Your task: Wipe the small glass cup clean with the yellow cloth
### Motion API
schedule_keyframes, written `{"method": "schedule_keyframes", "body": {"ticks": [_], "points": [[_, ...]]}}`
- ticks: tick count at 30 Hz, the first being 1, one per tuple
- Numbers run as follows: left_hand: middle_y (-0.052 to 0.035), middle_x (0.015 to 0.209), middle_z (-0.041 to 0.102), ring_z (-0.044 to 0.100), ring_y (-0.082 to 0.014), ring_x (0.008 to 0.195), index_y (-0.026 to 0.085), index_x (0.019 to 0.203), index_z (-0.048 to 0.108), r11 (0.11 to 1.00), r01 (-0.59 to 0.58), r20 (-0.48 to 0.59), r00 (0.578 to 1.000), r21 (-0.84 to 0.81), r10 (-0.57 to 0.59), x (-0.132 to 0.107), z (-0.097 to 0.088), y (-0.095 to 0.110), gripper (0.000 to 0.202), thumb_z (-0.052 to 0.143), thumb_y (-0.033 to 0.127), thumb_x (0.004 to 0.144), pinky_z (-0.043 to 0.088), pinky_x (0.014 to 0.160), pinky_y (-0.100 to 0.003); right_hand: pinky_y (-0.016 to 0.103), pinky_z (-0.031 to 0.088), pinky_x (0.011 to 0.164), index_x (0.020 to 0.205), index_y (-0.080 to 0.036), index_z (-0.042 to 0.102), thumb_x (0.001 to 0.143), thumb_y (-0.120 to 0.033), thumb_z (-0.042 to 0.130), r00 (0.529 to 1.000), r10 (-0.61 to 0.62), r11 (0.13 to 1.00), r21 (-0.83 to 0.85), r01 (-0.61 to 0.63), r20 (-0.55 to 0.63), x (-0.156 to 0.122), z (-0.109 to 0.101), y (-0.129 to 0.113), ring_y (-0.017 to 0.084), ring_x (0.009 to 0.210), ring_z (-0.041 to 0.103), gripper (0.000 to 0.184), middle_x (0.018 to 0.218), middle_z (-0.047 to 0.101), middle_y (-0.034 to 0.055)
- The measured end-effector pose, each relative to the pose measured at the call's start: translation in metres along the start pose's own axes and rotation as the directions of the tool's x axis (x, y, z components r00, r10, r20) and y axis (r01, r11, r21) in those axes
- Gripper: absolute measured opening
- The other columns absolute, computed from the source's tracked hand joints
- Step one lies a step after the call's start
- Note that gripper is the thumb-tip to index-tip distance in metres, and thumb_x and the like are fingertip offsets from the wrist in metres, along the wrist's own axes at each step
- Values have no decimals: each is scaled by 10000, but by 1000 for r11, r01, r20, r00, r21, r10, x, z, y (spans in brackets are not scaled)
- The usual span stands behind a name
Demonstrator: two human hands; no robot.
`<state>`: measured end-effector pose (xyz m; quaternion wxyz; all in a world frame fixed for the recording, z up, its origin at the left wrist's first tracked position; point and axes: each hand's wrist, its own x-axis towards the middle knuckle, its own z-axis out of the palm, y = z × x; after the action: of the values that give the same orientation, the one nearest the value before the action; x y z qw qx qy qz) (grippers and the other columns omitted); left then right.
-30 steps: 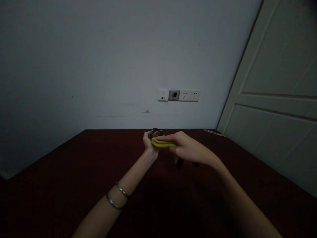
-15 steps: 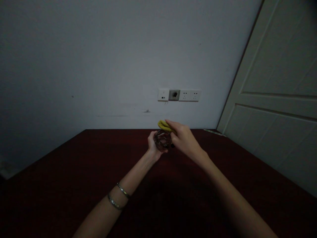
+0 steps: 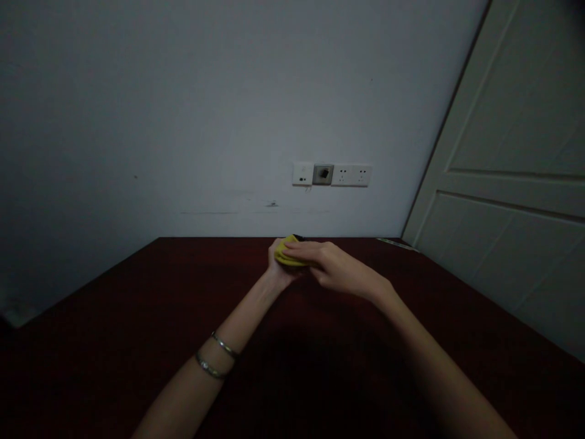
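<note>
My left hand (image 3: 275, 269) is raised over the dark red table (image 3: 137, 317), fingers curled around a small round glass object (image 3: 299, 236). Only a dark edge of the object shows above a folded yellow cloth (image 3: 287, 256). My right hand (image 3: 336, 272) comes in from the right, fingers together, and presses the cloth against the object. Both hands meet near the table's far edge, just below the wall. Two thin bracelets (image 3: 217, 356) sit on my left forearm.
A white wall rises behind the table, with a row of sockets (image 3: 332, 174) above the hands. A pale panelled door (image 3: 516, 183) stands at the right. The room is dim. A thin light strip (image 3: 395, 243) lies at the table's far right corner.
Half a second ago the glass object showed openly, with the cloth on its upper rim. The cloth has since come down over the front and hides most of it; both hands sit slightly lower.
</note>
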<state>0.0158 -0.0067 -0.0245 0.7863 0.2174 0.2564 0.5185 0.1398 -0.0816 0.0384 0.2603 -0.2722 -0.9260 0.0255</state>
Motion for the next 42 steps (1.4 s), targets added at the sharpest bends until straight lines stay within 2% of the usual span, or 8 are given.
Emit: {"method": "schedule_keyframes", "body": {"ticks": [6,11,18,22,24,26,33,42], "points": [[-39,461,542,519,-170,361,149,644,574,989,86,133,986,119,-102,-1,-5,8,284,431,365,759,344,291,-238,367,353,1082,1238,-260,550,672,99,402,996,-53,999,-9,53,70,-7,-11,6,148,1260,457,687,1321,540,19],[-80,549,620,596,-220,427,136,780,612,967,122,245,953,222,-176,0,-8,12,299,433,373,746,358,268,-244,379,364,1073,1199,-272,584,591,130,368,997,-10,1000,-17,11,80,-15,-20,17,157,1249,472,760,1297,562,0],[-138,630,661,620,-258,441,114,854,625,908,241,267,902,343,-340,-1,-12,16,342,444,386,752,370,272,-258,366,388,1058,1161,-281,611,604,121,359,993,5,998,65,-12,118,-24,-29,20,144,1226,494,733,1265,587,-20],[-199,751,677,636,-269,504,93,931,622,856,300,349,818,421,-458,-2,-15,19,433,452,438,729,364,283,-242,417,406,1044,1172,-289,604,676,74,375,990,75,992,108,-62,-116,-31,-36,28,170,1194,528,656,1245,603,-24],[-207,777,676,635,-266,519,84,957,620,848,304,365,802,434,-474,-2,-16,19,465,458,452,723,352,284,-231,438,383,1061,1190,-292,592,691,69,376,954,91,996,36,-85,-286,-33,-37,31,179,1215,508,652,1266,587,-20],[-204,780,677,631,-261,516,84,967,620,842,305,360,800,444,-479,-1,-17,19,473,457,455,723,336,281,-222,440,361,1076,1218,-280,570,704,73,385,935,70,993,-61,-97,-348,-31,-35,31,181,1253,467,651,1307,554,-3],[-204,733,667,622,-276,478,70,908,625,823,270,342,812,500,-473,-3,-9,11,540,380,529,761,337,265,-254,459,313,1098,1255,-240,531,753,-2,542,996,-74,964,-261,57,-55,-8,-14,18,210,1289,418,556,1346,516,59],[-190,744,668,628,-261,498,95,895,601,886,217,371,848,409,-378,3,-13,7,471,410,490,722,309,277,-219,412,396,1036,1219,-237,558,750,28,516,1000,10,955,-295,-16,-25,-10,-20,16,211,1220,491,541,1256,586,59]]}}
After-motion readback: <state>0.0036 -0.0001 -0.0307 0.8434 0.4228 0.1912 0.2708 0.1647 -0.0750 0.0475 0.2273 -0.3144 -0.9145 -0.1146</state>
